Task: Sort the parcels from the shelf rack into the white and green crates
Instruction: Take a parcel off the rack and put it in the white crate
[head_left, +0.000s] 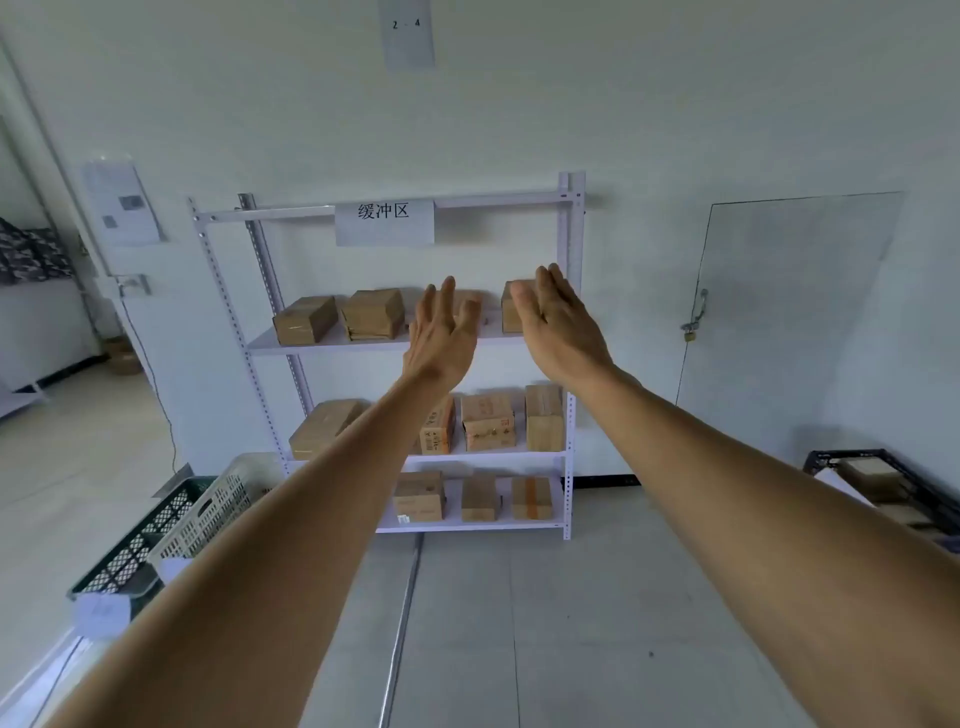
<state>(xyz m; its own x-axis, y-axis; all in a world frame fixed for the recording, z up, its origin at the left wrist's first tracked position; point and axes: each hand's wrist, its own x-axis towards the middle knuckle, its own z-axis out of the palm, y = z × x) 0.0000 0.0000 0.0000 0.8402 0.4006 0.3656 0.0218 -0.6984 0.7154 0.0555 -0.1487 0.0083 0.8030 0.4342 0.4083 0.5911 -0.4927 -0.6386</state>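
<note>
Hands: left hand (441, 332) and right hand (558, 325) both spread flat, empty, raised before shelf rack (570, 234). Cardboard parcel (511, 314) on rack's top shelf, right end, part-hidden. Advice: clasp opposite sides squarely; white crate (208, 512), green crate (130, 545) beside rack's lower left

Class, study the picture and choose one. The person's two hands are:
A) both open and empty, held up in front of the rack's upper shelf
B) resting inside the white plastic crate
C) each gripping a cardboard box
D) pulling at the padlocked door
A: the left hand and right hand show straight, spread fingers holding nothing, in front of the brown cardboard parcels on the upper shelf of the white metal shelf rack.
</note>
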